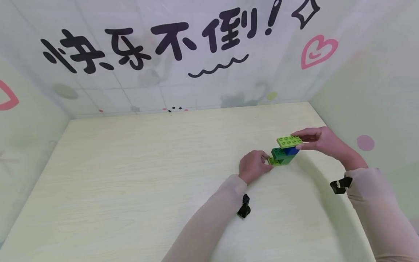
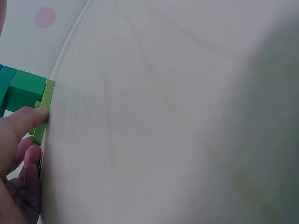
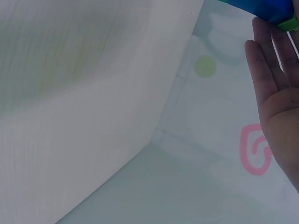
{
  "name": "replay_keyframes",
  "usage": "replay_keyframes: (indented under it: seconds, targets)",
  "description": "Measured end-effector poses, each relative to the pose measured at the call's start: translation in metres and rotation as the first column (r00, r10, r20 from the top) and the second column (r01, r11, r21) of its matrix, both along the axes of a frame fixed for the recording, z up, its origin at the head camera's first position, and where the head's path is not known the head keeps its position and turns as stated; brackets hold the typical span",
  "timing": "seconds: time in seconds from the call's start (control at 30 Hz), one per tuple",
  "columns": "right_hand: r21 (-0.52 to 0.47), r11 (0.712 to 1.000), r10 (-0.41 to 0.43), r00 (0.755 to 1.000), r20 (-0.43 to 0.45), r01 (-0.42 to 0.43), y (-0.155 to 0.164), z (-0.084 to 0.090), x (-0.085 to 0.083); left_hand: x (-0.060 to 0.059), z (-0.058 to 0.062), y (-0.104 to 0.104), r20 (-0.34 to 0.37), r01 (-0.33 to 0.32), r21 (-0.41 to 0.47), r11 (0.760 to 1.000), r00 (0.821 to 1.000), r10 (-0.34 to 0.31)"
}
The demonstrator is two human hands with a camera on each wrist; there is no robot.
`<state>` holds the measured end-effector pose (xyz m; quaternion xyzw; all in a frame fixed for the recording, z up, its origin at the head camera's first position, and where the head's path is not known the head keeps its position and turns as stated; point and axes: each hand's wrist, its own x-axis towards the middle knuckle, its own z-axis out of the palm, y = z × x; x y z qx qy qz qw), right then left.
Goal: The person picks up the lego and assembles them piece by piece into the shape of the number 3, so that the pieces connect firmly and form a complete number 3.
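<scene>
A small stack of toy building bricks stands on the table's right side. Its lowest piece is a lime green brick (image 1: 273, 162), with dark green bricks (image 1: 278, 153) stepped above it, then a blue brick (image 1: 290, 150). On top lies a long lime green brick (image 1: 288, 141) with studs facing up. My left hand (image 1: 254, 165) pinches the end of the lowest brick (image 2: 46, 100) between thumb and fingers, low at the tabletop. Above and to the right, my right hand (image 1: 322, 141) holds the right end of the top brick between thumb and fingers. In the right wrist view the blue brick (image 3: 268, 8) shows above the fingertips.
The pale wooden table (image 1: 147, 174) meets a white back wall (image 1: 183, 83) with large black writing. A side wall (image 1: 376, 109) rises just beyond the table's right edge, near my right hand. Black clips (image 1: 243, 207) hang at both sleeves.
</scene>
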<state>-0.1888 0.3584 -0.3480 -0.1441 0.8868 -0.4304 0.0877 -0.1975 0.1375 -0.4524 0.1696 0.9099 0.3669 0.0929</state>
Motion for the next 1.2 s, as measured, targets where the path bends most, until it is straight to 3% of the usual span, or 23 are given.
replay_keyframes:
  seconds: [0.67,1.2]
  targets:
    - [-0.066,0.997,-0.049,0.999,0.017,0.05,-0.0004,-0.0059,0.0067,0.0002,-0.0017,0.0003,-0.01,-0.001,0.017,1.0,1.0,0.001]
    - [-0.022,0.999,-0.049,0.998,-0.026,0.048,0.0015,-0.009,-0.0005,-0.0009,-0.002,0.0026,-0.013,-0.006,0.012,1.0,1.0,0.006]
